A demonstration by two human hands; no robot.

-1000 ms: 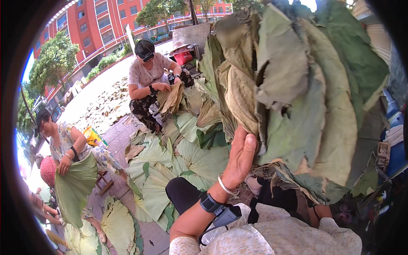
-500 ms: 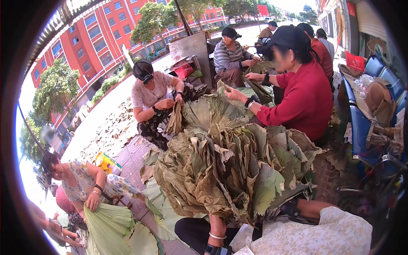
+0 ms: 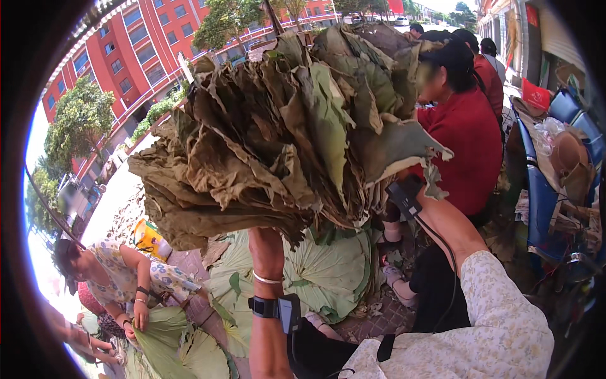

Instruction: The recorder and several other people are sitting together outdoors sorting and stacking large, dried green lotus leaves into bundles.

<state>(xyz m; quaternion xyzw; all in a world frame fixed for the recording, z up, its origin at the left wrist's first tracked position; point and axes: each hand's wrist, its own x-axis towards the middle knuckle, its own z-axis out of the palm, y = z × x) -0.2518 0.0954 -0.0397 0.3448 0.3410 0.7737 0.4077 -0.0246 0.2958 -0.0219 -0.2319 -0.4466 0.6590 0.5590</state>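
Note:
A big bundle of dried lotus leaves (image 3: 271, 145), brown with some green-grey ones, is held up in front of me between my two arms. My left hand (image 3: 265, 243) reaches up under its near side, the fingers hidden by the leaves. At its right side is my right hand (image 3: 409, 180), also mostly covered by leaf edges. The bundle hangs off the ground, borne by both hands. Below it, large flat pale-green lotus leaves (image 3: 325, 275) lie spread on the paving.
At the lower left, a person (image 3: 113, 271) in a floral top handles a green leaf (image 3: 161, 335). Close at the right sits a person in a red shirt (image 3: 464, 145). Blue chairs (image 3: 536, 183) loaded with bags stand farther right. A yellow bag (image 3: 150, 237) lies on the left.
The bundle of dried lotus leaves has been lifted up and away from the ground by my arms. It now hides the people across from me, and the flat green leaves beneath show.

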